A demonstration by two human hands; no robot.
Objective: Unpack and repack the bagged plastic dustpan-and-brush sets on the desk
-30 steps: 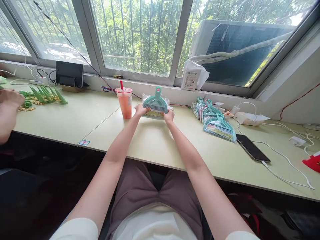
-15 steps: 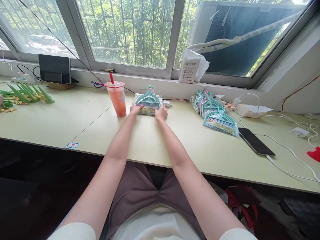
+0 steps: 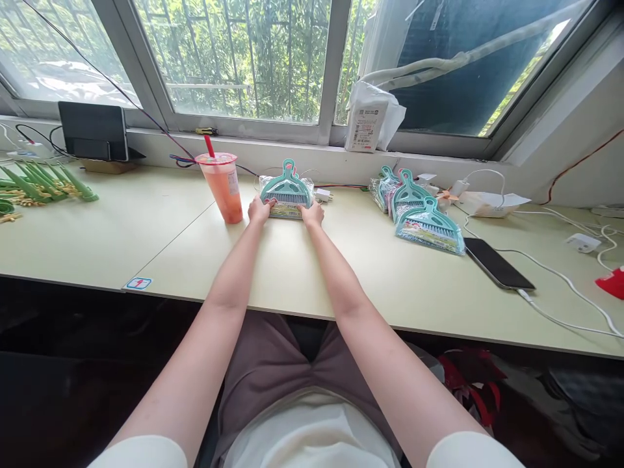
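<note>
A small teal dustpan and brush set (image 3: pixel 286 188) in clear plastic wrap lies near the back of the table, its handle pointing toward the window. My left hand (image 3: pixel 260 210) is closed on its left front corner, the thumb over the wrapper. On the opposite corner, my right hand (image 3: pixel 312 213) grips it the same way. More plastic and a bit of pink show behind the set, so other packs may lie under it. To the right, several like wrapped dustpan sets (image 3: pixel 429 227) overlap in a loose group.
Left of my hands stands a cup of orange drink (image 3: pixel 225 192) with a red straw. A white plug adapter (image 3: pixel 322 195) sits just right of them. Farther right are a phone (image 3: pixel 497 263) on a cable and a paper tray (image 3: pixel 492 200). Green stalks (image 3: pixel 49 182) and a tablet (image 3: pixel 92 132) are at left.
The head view has tilted and shifted slightly, so everything sits a little higher in the picture. Both hands keep their hold on the dustpan set, which shows no clear movement on the table.
</note>
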